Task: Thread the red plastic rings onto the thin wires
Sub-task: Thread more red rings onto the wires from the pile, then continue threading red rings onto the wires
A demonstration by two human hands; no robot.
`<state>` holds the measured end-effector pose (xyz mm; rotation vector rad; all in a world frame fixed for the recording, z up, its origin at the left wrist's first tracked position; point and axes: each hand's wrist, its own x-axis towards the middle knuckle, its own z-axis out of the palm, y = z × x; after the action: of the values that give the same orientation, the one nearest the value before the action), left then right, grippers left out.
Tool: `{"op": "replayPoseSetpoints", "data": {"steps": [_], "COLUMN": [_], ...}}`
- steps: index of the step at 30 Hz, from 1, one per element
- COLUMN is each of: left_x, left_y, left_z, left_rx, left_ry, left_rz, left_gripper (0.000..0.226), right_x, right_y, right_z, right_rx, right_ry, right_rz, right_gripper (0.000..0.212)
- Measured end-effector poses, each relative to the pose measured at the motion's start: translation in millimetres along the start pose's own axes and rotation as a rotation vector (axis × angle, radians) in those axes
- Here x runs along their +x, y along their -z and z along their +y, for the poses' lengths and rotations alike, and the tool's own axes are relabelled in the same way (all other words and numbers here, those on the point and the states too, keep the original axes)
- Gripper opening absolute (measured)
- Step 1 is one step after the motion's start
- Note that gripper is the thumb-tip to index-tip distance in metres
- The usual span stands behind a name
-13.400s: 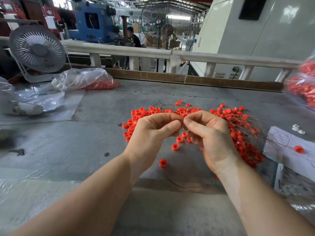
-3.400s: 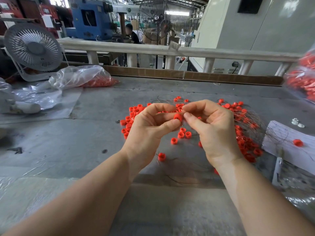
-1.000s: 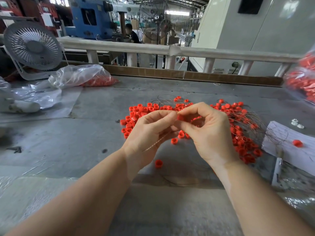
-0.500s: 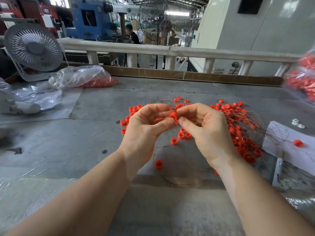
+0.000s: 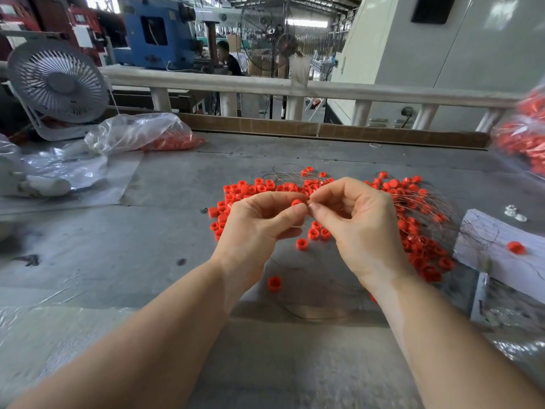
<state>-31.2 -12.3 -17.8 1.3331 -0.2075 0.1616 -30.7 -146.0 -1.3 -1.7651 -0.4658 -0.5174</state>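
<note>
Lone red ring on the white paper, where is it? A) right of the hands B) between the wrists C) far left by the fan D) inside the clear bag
A: the single red ring lies on the white paper, right of the right hand.

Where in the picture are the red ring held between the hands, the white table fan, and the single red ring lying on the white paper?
held red ring [image 5: 296, 202], head view, on its visible red top.
white table fan [image 5: 60, 84], head view, on its hub.
red ring on the paper [image 5: 516, 247], head view, on its top.
</note>
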Motion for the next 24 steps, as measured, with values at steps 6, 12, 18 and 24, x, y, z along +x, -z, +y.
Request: {"op": "replayPoseSetpoints", "data": {"steps": [6,12,18,24], "left_x": [2.1,2.7,4.4,8.1], "left_y": [1.1,2.4,3.2,11.4], "left_z": [-0.7,-0.4,1.4,2.4], "left_rx": [0.15,0.018,-0.156,-0.157], "left_ry": [-0.073,-0.041,0.012,0.063], "left_rz": [-0.017,0.071,0.124,0.265], "left_gripper": [0.014,0.006,0.013,0.008], "right_x": [-0.1,-0.4,2.6,11.7], "right_y": [-1.5,-1.7,0.2,15.8], "right_z": [-0.1,0.7,9.1,19.4], "right_rx": [-0.044,-0.012,-0.001,0.016], "right_ry": [-0.03,-0.057,-0.162,-0.229], "right_rz": [-0.03,-0.041,-0.044,0.105], "right_gripper": [0.028,0.024,0.017,0.022]}}
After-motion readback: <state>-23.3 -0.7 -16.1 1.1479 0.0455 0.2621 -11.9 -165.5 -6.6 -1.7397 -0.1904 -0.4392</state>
